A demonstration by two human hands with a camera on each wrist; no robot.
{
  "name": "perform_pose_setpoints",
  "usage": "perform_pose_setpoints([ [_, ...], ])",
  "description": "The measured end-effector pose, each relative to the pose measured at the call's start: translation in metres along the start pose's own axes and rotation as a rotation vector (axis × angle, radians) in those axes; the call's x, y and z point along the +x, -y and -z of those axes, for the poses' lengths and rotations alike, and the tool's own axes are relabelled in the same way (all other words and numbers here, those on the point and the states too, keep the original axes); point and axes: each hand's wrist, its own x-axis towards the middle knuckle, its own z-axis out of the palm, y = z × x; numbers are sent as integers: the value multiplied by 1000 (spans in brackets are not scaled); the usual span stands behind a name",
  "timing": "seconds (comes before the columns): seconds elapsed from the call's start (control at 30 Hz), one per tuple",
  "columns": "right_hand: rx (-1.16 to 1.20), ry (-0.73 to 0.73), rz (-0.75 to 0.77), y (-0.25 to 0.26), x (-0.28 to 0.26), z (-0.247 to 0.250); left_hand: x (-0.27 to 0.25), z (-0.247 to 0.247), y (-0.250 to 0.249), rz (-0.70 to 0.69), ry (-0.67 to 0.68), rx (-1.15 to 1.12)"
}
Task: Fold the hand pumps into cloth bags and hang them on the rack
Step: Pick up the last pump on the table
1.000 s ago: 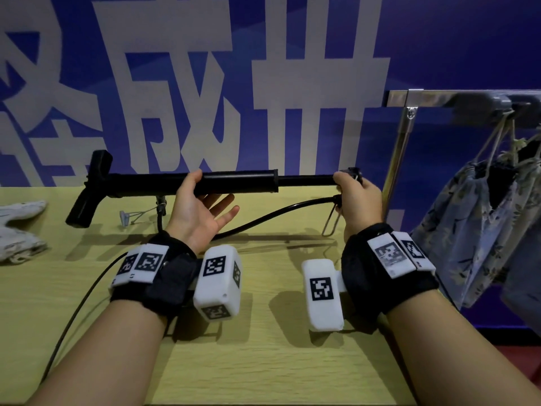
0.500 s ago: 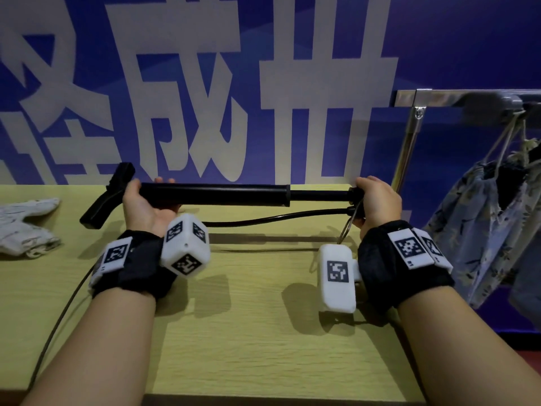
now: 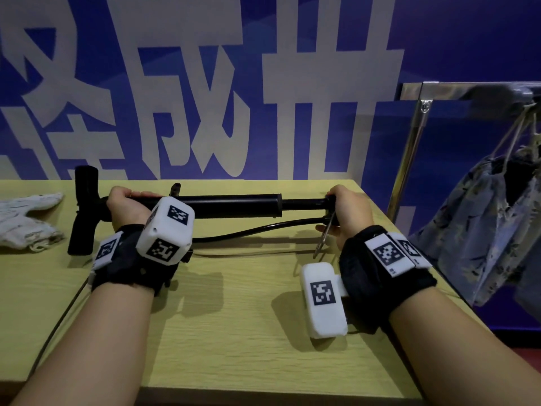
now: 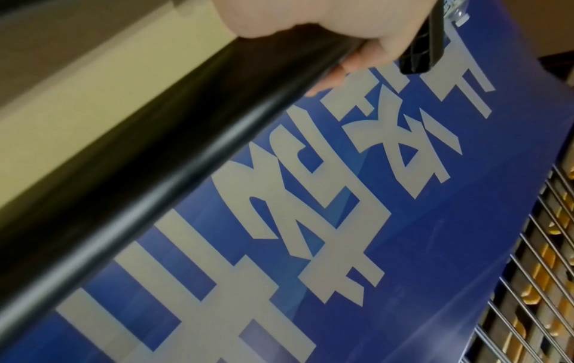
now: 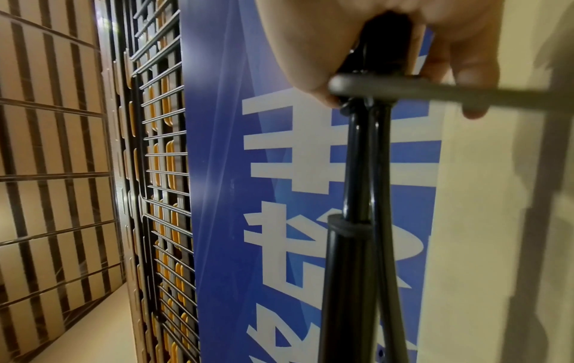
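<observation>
A black hand pump (image 3: 234, 204) is held level just above the yellow table (image 3: 234, 317). My left hand (image 3: 126, 205) grips its barrel (image 4: 186, 159) from above, right beside the T-handle (image 3: 85, 209) at the left end. My right hand (image 3: 348, 212) grips the other end, where the thin rod (image 5: 357, 159), the black hose (image 3: 263, 230) and the metal wire foot (image 3: 323, 238) meet. The hose sags under the barrel and runs left behind my left wrist. A white cloth bag (image 3: 26, 221) lies crumpled at the table's far left.
A metal rack (image 3: 409, 159) stands just off the table's right edge, and its top bar (image 3: 468, 90) carries patterned cloth bags (image 3: 483, 230) hung by cords. A blue wall (image 3: 453, 39) with large pale characters runs close behind the table. A cable (image 3: 58, 323) trails off the front left.
My left hand slid left along the barrel from a loose palm-up hold at mid-length to a grip from above beside the T-handle. The handle turned more upright. The right hand kept its hold.
</observation>
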Motion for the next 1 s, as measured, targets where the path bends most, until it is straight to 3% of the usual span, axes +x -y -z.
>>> perform_pose_setpoints([
  [0.17, 35, 39, -21, -3, -4, -6, 5, 0, 4, -23, -7, 137],
  [0.83, -8, 174, -93, -5, -21, -20, -6, -11, 26, 24, -58, -20],
  [1.0, -49, 184, -60, -7, -22, -18, -7, -12, 30, 23, 6, 26],
])
